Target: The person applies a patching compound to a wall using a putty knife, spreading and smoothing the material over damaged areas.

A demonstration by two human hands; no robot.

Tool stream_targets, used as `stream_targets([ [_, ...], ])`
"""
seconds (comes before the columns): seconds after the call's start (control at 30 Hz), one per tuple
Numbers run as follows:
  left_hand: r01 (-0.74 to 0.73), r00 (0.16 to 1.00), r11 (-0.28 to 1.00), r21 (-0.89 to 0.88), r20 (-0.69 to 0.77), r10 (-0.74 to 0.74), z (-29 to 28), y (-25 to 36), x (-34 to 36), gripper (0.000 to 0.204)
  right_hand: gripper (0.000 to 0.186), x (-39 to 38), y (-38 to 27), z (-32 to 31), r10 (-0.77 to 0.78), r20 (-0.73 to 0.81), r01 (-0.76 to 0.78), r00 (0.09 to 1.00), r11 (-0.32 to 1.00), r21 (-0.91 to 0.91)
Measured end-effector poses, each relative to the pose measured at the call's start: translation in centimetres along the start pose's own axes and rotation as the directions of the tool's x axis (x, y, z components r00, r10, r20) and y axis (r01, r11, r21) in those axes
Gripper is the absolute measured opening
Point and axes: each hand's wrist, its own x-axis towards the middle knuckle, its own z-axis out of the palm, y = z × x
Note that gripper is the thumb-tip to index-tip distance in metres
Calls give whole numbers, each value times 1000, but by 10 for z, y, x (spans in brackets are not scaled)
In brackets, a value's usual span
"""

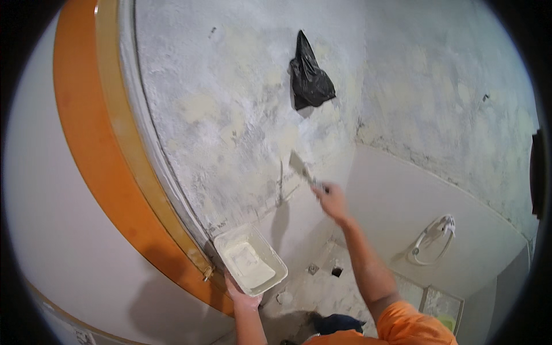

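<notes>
Hands: right [332, 201] putty knife [300, 167] on wall [230, 115]; left [244, 296] tray [250, 265].

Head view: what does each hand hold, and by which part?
The right hand holds a putty knife by its handle, blade on the wall. The left hand holds a white tray of putty from beneath its near end.

Left hand [244, 298]: I held it low, palm up, fingers cupped and gripping | Right hand [332, 200]: I stretched the arm up and forward, fingers closed in a grip, wrist straight
</notes>
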Motion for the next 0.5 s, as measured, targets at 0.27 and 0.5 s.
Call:
stream_targets([
  [0.27,-222,975,964,149,9,223,-24,0,-24,65,44,79,-97,-4,-418,-284,313,863,883,-350],
  [0.5,-442,852,582,683,115,512,-54,14,-25,63,67,-34,-19,92,-231,-12,220,973,940,-260],
])
